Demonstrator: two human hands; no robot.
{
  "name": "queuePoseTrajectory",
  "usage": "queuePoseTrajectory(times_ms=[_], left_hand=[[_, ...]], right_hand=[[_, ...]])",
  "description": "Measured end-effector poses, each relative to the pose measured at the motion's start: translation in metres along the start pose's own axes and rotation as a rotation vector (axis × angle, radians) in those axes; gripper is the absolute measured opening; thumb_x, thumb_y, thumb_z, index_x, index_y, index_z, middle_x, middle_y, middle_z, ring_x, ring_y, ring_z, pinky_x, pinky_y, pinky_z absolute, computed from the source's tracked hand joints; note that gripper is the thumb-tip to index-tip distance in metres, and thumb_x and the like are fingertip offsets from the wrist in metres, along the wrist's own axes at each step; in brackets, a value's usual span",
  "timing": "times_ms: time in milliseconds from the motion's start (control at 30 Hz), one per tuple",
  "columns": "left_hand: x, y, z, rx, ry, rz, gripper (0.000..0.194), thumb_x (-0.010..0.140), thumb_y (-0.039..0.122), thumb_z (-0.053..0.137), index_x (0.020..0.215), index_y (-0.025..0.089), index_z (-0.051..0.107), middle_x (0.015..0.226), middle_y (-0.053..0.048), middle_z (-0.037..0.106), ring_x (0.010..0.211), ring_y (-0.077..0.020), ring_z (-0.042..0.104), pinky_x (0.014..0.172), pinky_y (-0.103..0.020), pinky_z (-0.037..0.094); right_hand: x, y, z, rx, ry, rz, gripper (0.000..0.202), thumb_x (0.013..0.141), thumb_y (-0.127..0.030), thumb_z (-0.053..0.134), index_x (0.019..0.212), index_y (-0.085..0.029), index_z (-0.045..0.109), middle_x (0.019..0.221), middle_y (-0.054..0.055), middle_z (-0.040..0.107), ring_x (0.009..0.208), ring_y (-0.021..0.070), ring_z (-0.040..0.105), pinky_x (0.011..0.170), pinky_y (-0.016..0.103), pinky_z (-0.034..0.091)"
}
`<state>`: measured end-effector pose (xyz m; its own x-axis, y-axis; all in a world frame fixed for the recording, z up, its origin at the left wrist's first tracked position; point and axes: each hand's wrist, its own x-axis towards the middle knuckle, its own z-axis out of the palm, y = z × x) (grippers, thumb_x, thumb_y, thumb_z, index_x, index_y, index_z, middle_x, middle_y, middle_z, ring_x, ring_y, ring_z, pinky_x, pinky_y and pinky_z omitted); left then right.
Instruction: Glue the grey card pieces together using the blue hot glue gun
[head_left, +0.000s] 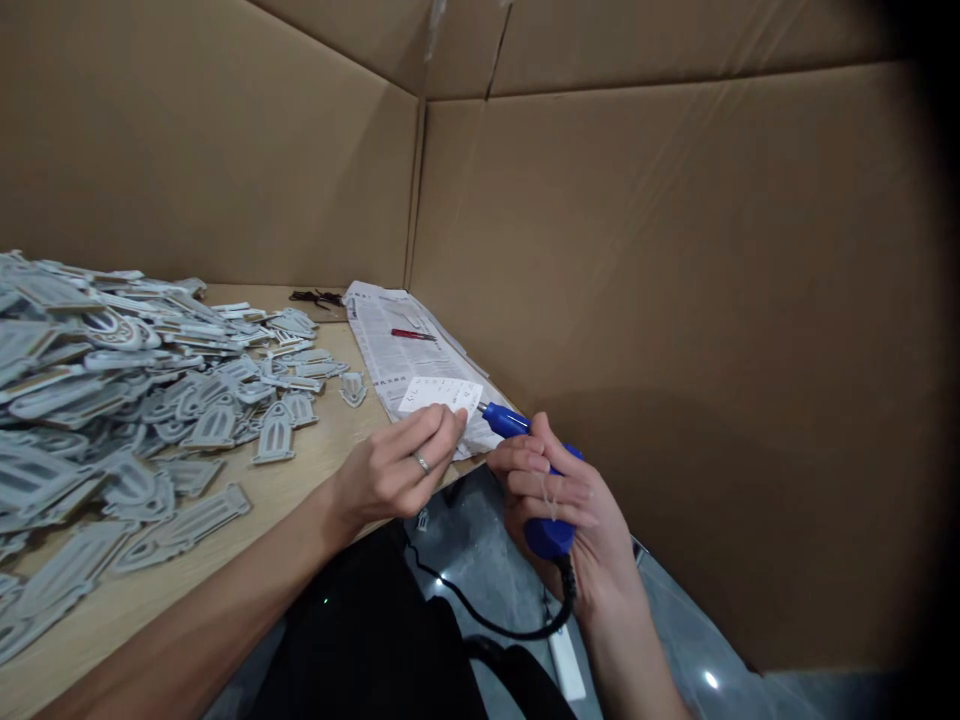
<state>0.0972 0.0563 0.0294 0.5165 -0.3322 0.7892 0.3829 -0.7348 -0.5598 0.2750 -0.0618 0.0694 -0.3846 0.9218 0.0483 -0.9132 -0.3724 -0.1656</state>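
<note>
One white printed card (441,392) is pinched in the left hand (409,465), over one newspaper (371,335) at the tabletop's right edge; one blue tool (506,420) is gripped in the right, its metal tip held at the card, contact hard to tell! One slim red item (411,335) is laid on the newspaper. Grey-white slotted pieces (276,437), too many to be counted, are heaped leftward. The pale, smooth tabletop (319,440) is walled by creased brown cardboard (660,250); glossy dark floor (480,530) is seen below.

workshop | heaped parts (120,360) | corded blue tool (507,421) | cardboard walls (675,300)
</note>
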Motion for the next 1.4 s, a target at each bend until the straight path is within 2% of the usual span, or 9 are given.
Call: queuePoseTrajectory(times_ms=[133,233,367,500,700,933,1067,1233,1400], left_hand=[[-0.003,-0.001,0.003,-0.047,-0.005,-0.127,0.025,0.087,-0.003,0.068,0.112,0.0,0.072,0.099,-0.016,0.076,0.093,-0.025,0.072,0.083,-0.037,0.063],[-0.004,-0.006,0.003,-0.209,0.044,-0.578,0.024,0.091,0.003,0.063,0.11,0.01,0.076,0.096,-0.012,0.075,0.09,-0.0224,0.071,0.082,-0.036,0.06],[0.0,-0.018,-0.002,-0.59,0.001,-1.263,0.015,0.09,0.022,0.07,0.099,0.015,0.08,0.092,-0.007,0.077,0.077,-0.0168,0.069,0.07,-0.027,0.056],[0.006,-0.027,-0.007,-0.931,-0.071,-1.599,0.023,0.082,0.035,0.079,0.091,0.014,0.079,0.071,-0.004,0.073,0.063,-0.0151,0.065,0.06,-0.025,0.052],[0.015,-0.026,-0.012,-1.261,-0.118,-1.707,0.022,0.083,0.034,0.078,0.089,0.014,0.072,0.07,-0.003,0.071,0.057,-0.0125,0.061,0.054,-0.023,0.048],[0.016,-0.022,-0.014,-1.471,-0.186,-1.755,0.042,0.081,0.044,0.082,0.107,0.012,0.072,0.071,-0.004,0.07,0.052,-0.0114,0.057,0.046,-0.021,0.044],[0.014,-0.022,-0.015,-1.593,-0.201,-1.762,0.038,0.078,0.042,0.084,0.099,0.011,0.076,0.071,-0.004,0.069,0.056,-0.0113,0.059,0.049,-0.021,0.047],[0.012,-0.021,-0.018,-1.618,-0.294,-1.677,0.029,0.087,0.04,0.077,0.082,0.011,0.075,0.057,-0.002,0.062,0.04,-0.0063,0.045,0.037,-0.018,0.035],[0.015,-0.02,-0.018,-1.56,-0.242,-1.764,0.023,0.086,0.032,0.074,0.074,0.012,0.073,0.053,0.0,0.057,0.036,-0.0053,0.038,0.031,-0.018,0.027]], right_hand=[[-0.006,0.002,0.007,-0.06,-0.028,-0.072,0.028,0.113,-0.025,0.053,0.087,-0.018,0.046,0.076,-0.005,0.051,0.046,-0.0015,0.055,0.035,0.001,0.039],[-0.009,0.001,0.01,-0.281,-0.042,-0.223,0.031,0.112,-0.03,0.058,0.085,-0.015,0.052,0.074,-0.004,0.052,0.043,-0.0014,0.049,0.035,0.003,0.038],[-0.005,-0.005,-0.001,-0.85,0.021,-0.526,0.043,0.107,-0.048,0.063,0.079,-0.015,0.06,0.076,-0.001,0.057,0.05,0.0036,0.052,0.041,0.01,0.041],[0.001,-0.02,-0.023,-1.535,0.006,-0.674,0.039,0.101,-0.052,0.069,0.086,-0.017,0.07,0.084,0.005,0.066,0.067,0.0147,0.061,0.061,0.024,0.051],[0.008,-0.036,-0.038,-1.993,-0.137,-0.639,0.04,0.099,-0.057,0.069,0.085,-0.02,0.076,0.094,0.008,0.07,0.082,0.0234,0.066,0.074,0.033,0.049],[0.015,-0.036,-0.049,-2.035,-0.135,-0.637,0.052,0.098,-0.07,0.061,0.094,-0.021,0.078,0.092,0.008,0.069,0.08,0.0249,0.066,0.074,0.034,0.048],[0.015,-0.035,-0.05,-2.034,-0.146,-0.655,0.055,0.098,-0.072,0.059,0.089,-0.021,0.077,0.089,0.007,0.067,0.079,0.0242,0.064,0.073,0.033,0.047],[0.016,-0.034,-0.049,-2.08,-0.147,-0.612,0.039,0.101,-0.056,0.064,0.086,-0.021,0.076,0.091,0.005,0.065,0.08,0.0217,0.063,0.074,0.031,0.046],[0.014,-0.034,-0.047,-2.15,-0.156,-0.571,0.022,0.102,-0.038,0.065,0.093,-0.021,0.073,0.093,0.005,0.064,0.08,0.0212,0.063,0.075,0.03,0.046]])
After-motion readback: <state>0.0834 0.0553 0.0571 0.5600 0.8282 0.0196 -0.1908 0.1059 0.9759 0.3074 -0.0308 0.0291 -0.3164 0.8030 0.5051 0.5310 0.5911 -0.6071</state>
